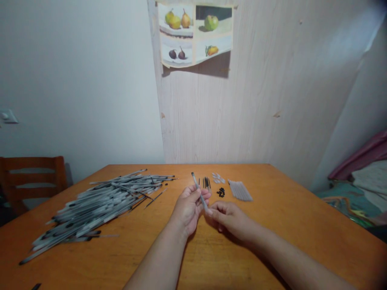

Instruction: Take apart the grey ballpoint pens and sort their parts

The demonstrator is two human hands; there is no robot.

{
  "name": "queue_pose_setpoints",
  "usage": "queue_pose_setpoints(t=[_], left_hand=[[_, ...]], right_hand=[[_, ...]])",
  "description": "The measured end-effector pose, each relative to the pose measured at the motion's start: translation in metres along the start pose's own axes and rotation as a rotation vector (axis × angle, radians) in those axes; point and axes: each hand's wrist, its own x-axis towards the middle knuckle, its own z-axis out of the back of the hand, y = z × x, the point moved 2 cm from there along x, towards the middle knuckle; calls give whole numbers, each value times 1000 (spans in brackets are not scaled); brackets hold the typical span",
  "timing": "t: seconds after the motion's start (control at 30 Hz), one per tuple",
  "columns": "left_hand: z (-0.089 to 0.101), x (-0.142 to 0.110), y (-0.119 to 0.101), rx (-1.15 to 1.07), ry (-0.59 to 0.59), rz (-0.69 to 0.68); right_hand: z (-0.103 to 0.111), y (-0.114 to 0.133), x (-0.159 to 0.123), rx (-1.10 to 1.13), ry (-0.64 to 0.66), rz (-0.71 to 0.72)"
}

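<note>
A slim translucent pen point(203, 202) with a black tip at its upper end slants between my two hands above the table. Closed around the middle of its barrel are the fingers of my left hand point(188, 207). My right hand point(231, 219) pinches the pen's lower end between thumb and forefinger; the fingertips partly hide that end. Just beyond my hands lie several thin dark refills point(206, 183), a few small clear pieces that look like caps point(218, 178), a cluster of small black plugs point(221, 192) and a row of clear pen barrels point(240, 190).
A large heap of pens point(99, 201) covers the left part of the wooden table point(272, 241). A wooden chair point(33, 173) stands at the left. Fruit pictures point(196, 34) hang on the wall behind. Fabric point(363, 177) is piled at the right.
</note>
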Motion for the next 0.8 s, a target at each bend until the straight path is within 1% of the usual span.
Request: queue_pose_setpoints(t=[0.13,0.23,0.33,0.4,0.5,0.63,0.8], left_hand=[[-1,-1,1,-3,-6,-12],[-4,-5,1,14,24,-9],[-6,-9,0,27,82,20],[-7,-11,0,30,113,35],[-7,-11,-2,17,125,36],[-5,-8,-2,10,105,22],[-3,-4,0,23,26,9]], right_hand=[[-3,0,-1,11,14,-21],[0,-3,1,116,16,-75],[2,-6,2,245,54,-108],[3,-5,2,321,76,-125],[3,-1,0,375,76,-154],[4,4,-1,395,67,-155],[5,5,1,414,27,-155]])
